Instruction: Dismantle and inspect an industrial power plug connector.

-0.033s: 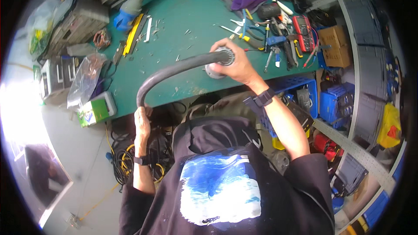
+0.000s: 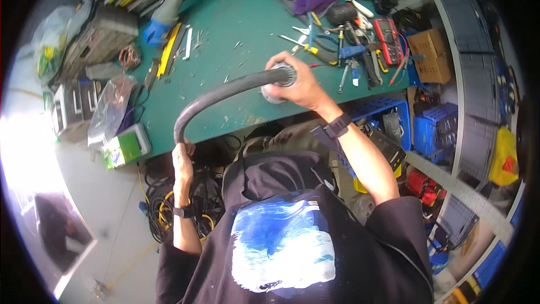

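Note:
A thick black cable (image 2: 225,91) arches over the near edge of the green workbench (image 2: 225,28). My right hand (image 2: 301,81) is wrapped round the grey round connector (image 2: 274,94) at the cable's end, above the bench. A ribbed ring on the connector shows between thumb and fingers. Lower and to the left, my left hand (image 2: 183,160) grips the cable where it bends down past the bench edge. Below that hand, I cannot make out where the cable runs.
Pliers (image 2: 323,54), other hand tools and a red multimeter (image 2: 389,41) lie on the bench's right. A blue-ended grey tool (image 2: 159,31) and yellow strip (image 2: 169,53) lie left. Blue crates (image 2: 436,135) and shelving stand right; coiled cables (image 2: 163,214) are on the floor.
The bench and its tools sit slightly further left in the picture. Both hands keep their hold on the cable and its connector, with hardly any movement.

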Demonstrator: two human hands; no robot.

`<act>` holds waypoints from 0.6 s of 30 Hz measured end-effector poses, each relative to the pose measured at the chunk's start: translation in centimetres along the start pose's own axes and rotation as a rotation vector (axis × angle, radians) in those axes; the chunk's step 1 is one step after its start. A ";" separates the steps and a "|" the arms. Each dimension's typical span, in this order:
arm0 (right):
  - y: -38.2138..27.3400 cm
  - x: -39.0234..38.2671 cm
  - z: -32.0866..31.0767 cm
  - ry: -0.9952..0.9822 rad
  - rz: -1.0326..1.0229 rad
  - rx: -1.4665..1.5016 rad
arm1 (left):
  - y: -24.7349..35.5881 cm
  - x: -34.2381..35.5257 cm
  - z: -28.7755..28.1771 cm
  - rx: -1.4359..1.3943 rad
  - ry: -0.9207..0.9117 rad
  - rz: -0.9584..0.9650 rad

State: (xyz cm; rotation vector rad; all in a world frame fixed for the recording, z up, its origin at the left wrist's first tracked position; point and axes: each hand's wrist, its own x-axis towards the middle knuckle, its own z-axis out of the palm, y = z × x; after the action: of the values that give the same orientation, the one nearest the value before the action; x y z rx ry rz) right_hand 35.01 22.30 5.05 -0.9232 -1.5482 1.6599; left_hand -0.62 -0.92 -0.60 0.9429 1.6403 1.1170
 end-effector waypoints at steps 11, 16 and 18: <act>1.2 0.9 -2.0 0.004 -0.147 -0.028 | 3.6 1.4 -2.6 0.138 0.032 -0.048; 2.0 -0.2 -4.1 -0.005 -0.111 -0.007 | 5.7 3.0 -0.5 0.318 -0.050 0.046; 2.2 -0.2 -4.0 -0.018 -0.136 0.009 | 5.8 3.6 -1.8 0.337 -0.119 0.033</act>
State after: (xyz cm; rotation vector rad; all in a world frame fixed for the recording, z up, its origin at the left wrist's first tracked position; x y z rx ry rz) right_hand 38.52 24.10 2.65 -0.7820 -1.5780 1.5816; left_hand -2.86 3.65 4.25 1.2309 1.7507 0.8014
